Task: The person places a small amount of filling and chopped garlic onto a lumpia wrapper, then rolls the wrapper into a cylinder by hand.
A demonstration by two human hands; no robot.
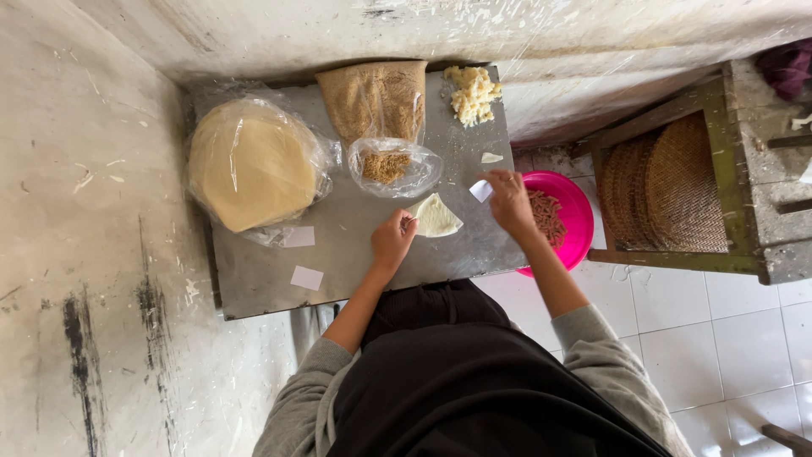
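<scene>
Left hand [393, 239] pinches folded wrapper [437, 217]; right hand [510, 201] grips white slip [480, 190]; crumb bag [378, 101] behind.

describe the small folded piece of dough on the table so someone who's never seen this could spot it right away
On the grey metal table, look just right of the left hand at the near edge. The pale cream, wedge-shaped folded dough sheet lies there alone. Unlike the big round plastic-wrapped dough stack, it is small, bare and pointed.
</scene>
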